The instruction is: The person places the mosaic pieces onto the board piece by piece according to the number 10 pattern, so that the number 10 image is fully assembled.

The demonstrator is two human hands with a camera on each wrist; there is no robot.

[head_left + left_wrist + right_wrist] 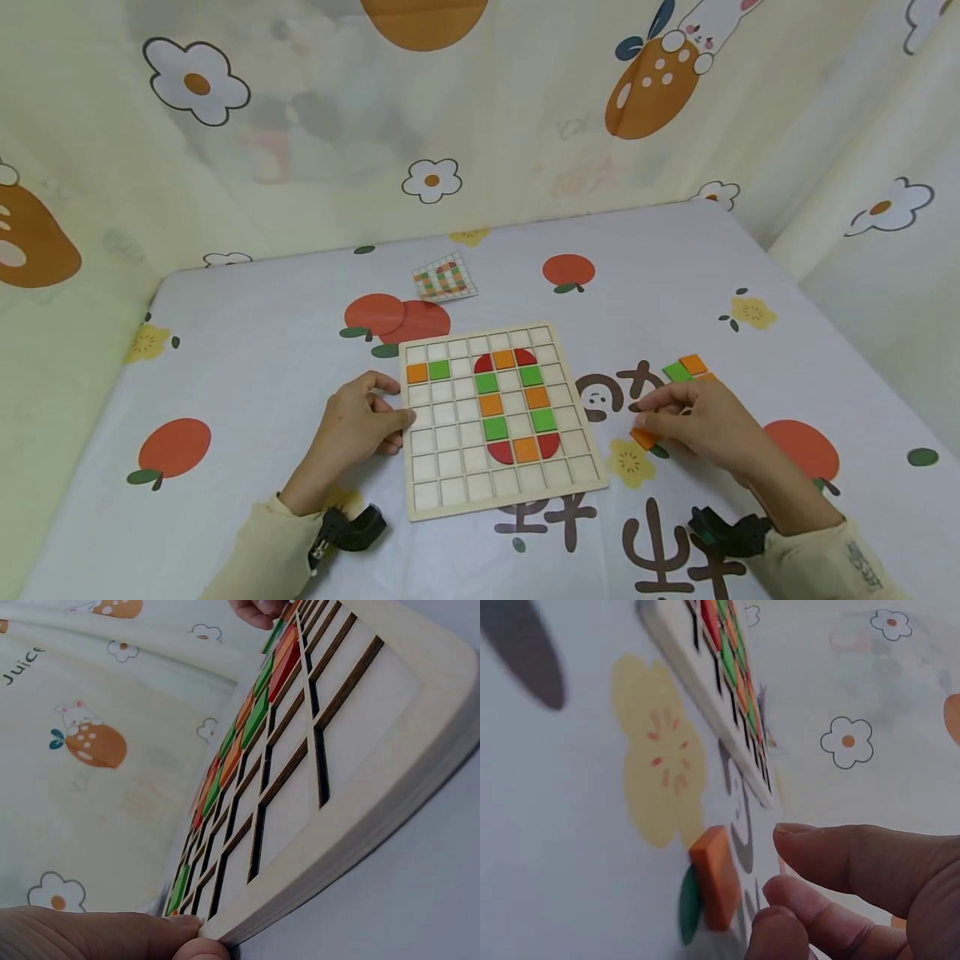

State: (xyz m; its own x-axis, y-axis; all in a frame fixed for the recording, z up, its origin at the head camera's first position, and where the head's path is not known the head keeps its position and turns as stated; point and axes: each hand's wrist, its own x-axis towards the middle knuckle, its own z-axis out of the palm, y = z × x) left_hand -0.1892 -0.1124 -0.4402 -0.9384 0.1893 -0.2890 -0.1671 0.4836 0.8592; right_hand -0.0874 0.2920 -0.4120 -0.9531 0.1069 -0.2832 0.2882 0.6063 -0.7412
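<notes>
A square wooden grid board lies on the table with orange, green and dark red tiles in some of its cells. My left hand pinches its left edge, thumb at the rim in the left wrist view. Right of the board, my right hand is held low with fingers bent and thumb apart; nothing shows gripped between them. Beside its fingertips an orange tile rests on the cloth. A green tile and an orange tile lie just beyond that hand, partly hidden by it.
A small card with a coloured grid pattern lies behind the board. The tablecloth carries printed fruit, flowers and lettering. A patterned curtain hangs at the back and sides. Each wrist wears a black strap mount.
</notes>
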